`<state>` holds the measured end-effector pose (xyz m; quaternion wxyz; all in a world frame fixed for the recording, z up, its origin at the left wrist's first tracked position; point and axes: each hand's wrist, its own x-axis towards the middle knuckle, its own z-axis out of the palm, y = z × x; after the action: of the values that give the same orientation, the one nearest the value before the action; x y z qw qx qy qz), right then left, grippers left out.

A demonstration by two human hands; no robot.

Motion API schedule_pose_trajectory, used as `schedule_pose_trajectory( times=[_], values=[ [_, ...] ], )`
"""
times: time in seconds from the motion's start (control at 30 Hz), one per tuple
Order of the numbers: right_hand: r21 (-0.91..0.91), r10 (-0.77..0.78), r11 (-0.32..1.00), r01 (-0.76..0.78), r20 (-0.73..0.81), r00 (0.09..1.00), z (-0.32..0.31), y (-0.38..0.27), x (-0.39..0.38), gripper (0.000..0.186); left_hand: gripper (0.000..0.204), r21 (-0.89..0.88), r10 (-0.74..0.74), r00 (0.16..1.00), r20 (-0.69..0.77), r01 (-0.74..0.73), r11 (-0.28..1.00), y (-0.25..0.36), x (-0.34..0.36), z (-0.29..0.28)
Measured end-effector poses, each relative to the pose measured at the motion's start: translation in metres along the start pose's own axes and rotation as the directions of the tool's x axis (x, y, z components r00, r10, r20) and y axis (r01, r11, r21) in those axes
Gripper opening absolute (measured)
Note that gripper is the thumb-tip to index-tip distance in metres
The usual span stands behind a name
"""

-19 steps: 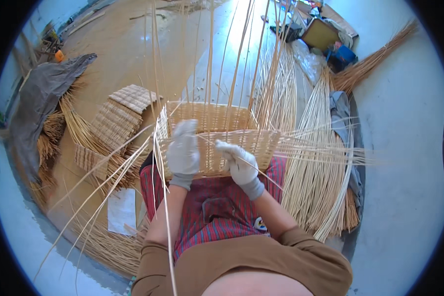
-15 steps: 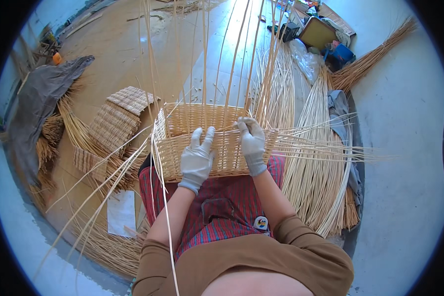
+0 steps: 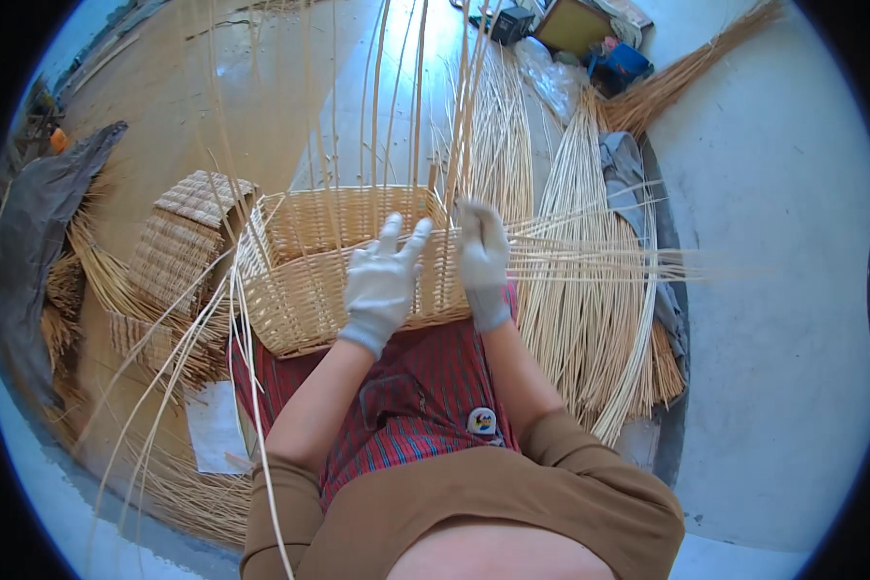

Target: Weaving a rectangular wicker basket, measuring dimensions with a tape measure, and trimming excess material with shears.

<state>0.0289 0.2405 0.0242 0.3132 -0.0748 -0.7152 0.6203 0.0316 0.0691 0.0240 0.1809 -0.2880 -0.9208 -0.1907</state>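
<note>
A pale wicker basket [image 3: 290, 304], unfinished, rests across my lap with tall upright stakes [image 3: 377, 106] rising from its walls. My left hand [image 3: 382, 280], in a white glove, lies against the outside of the near wall. Its fingers are stretched apart, two of them reaching over the rim. At the right end of that rim is my right hand [image 3: 483, 253], also gloved, its fingers bent and pressed together. Whatever they pinch is hidden. Long loose strands [image 3: 590, 259] run out past the right end, and others [image 3: 188, 338] trail from the left corner.
Peeled canes [image 3: 590, 319] lie in a large bundle on the right, with brown canes [image 3: 691, 68] behind. Woven panels [image 3: 179, 242] and a dark grey cloth [image 3: 48, 251] are on the left. A blue container [image 3: 621, 66] and a plastic bag [image 3: 551, 82] sit at the back right.
The view has shifted, so the surroundings sit further left. The basket has turned slightly. My right hand's fingers have drawn closer together; my left hand is further right along the wall.
</note>
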Motion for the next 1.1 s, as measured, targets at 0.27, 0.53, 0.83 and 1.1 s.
schedule_pose_trajectory(
  times=[0.27, 0.53, 0.83, 1.1],
  values=[
    [-0.093, -0.182, 0.977, 0.193, 0.112, 0.977, -0.070, -0.008, 0.025, 0.050, 0.065, 0.209, -0.180, 0.959, 0.221, 0.133, 0.969, 0.027, 0.017, 0.027],
    [-0.134, 0.074, 0.987, -0.085, -0.088, 0.993, -0.095, -0.005, -0.034, 0.033, 0.024, -0.753, -0.452, 0.873, -0.182, 0.172, 0.636, -0.040, -0.053, 0.013],
    [-0.055, -0.159, 0.933, 0.355, 0.822, 0.547, 0.123, -0.056, -0.140, 0.023, 0.011, -0.860, -0.888, 0.420, -0.188, 0.366, 0.356, -0.159, -0.131, -0.038],
    [-0.030, -0.279, 0.711, 0.702, 0.905, 0.322, 0.191, -0.102, -0.150, 0.029, 0.021, -0.983, -0.722, 0.692, 0.035, 0.155, 0.101, -0.185, -0.143, -0.053]
  ],
)
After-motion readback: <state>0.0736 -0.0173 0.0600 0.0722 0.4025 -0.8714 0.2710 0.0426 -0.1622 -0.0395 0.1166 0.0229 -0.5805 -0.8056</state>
